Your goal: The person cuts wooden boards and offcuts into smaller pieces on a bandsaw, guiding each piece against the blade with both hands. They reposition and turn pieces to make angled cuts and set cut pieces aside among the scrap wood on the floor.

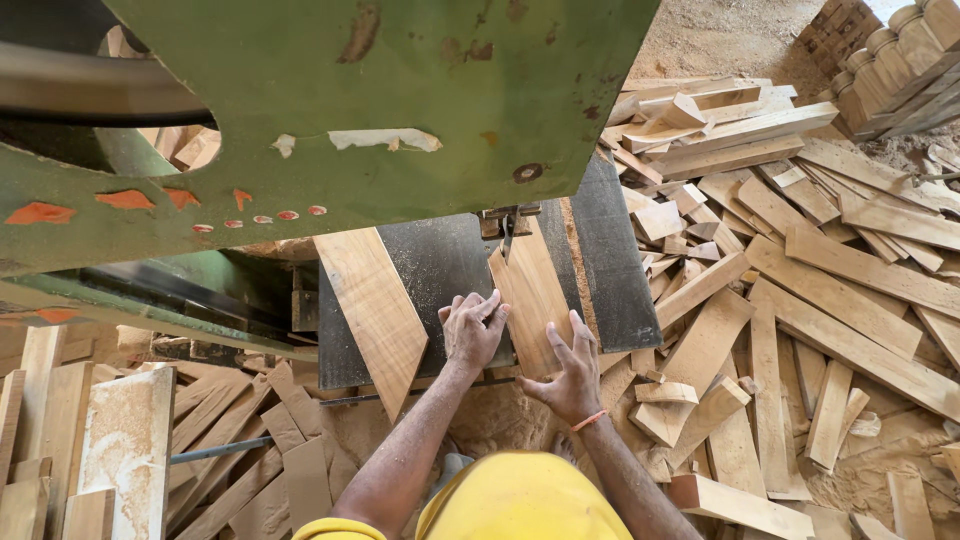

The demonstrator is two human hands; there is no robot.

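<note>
While pressed flat on the pale tapered wooden board (pixel 530 300) at the dark saw table's (pixel 440 260) front edge, left hand (pixel 472 330) and right hand (pixel 572 368), fingers spread, gripping nothing; stiff, light, likely splintery, best steadied from its near end.

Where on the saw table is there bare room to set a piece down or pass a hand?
Bare dark metal saw table shows between the long angled wooden board and the left hand; another strip lies right of the light wooden workpiece. Near the blade both hands crowd it, right hand included. The heap of wooden offcuts leaves no room.
</note>
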